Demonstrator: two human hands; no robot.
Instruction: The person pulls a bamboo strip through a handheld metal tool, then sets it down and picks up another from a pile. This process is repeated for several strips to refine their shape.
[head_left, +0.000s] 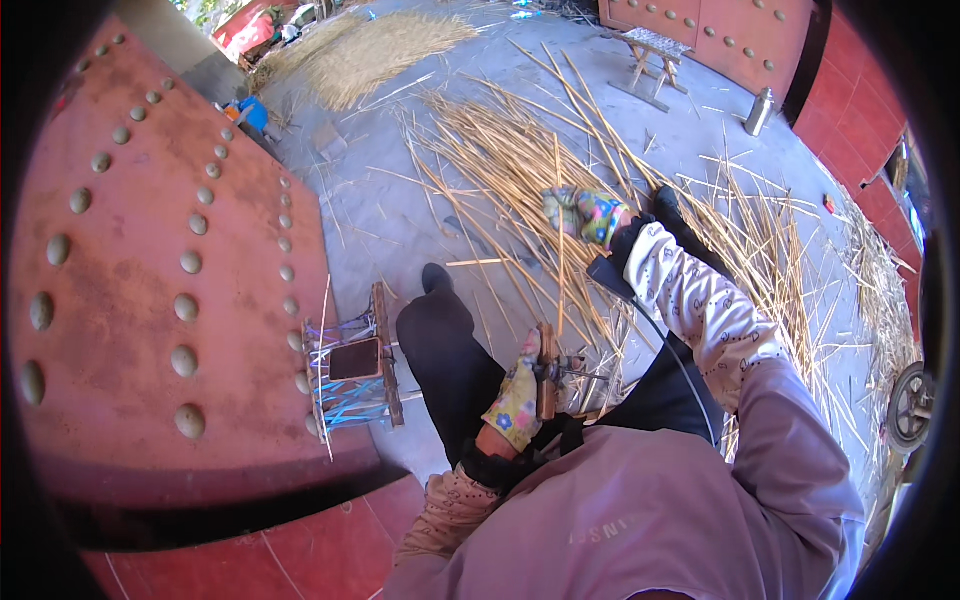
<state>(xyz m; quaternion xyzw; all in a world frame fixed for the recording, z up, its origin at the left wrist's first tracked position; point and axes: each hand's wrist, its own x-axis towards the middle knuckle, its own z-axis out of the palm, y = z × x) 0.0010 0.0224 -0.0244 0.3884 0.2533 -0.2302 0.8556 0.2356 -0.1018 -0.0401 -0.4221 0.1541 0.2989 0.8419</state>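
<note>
Pointing almost straight away from the person, a long thin stalk has its near end beside the far end of the wooden block, slightly to the right of it; whether the two touch cannot be told. The block's own long axis runs nearly parallel to the stalk, and thin metal rods stick out from its right side. The right forearm, in a patterned sleeve, reaches out from the right of the block, slanting forward and leftward so that the right hand lies well beyond the block, roughly in line with it. That hand, in a floral glove, is closed, its fingers bent around the stalk partway along its length. The left forearm is drawn in close to the body, on the near left of the block, and angles up toward it. The left hand, gloved likewise, grips the block from its left side; its fingertips are partly hidden. Beyond the block spreads a loose heap of stalks, many slanting from far left to near right. Well to the block's left stands a low stool woven with blue strips, bearing a dark rectangular panel.
</note>
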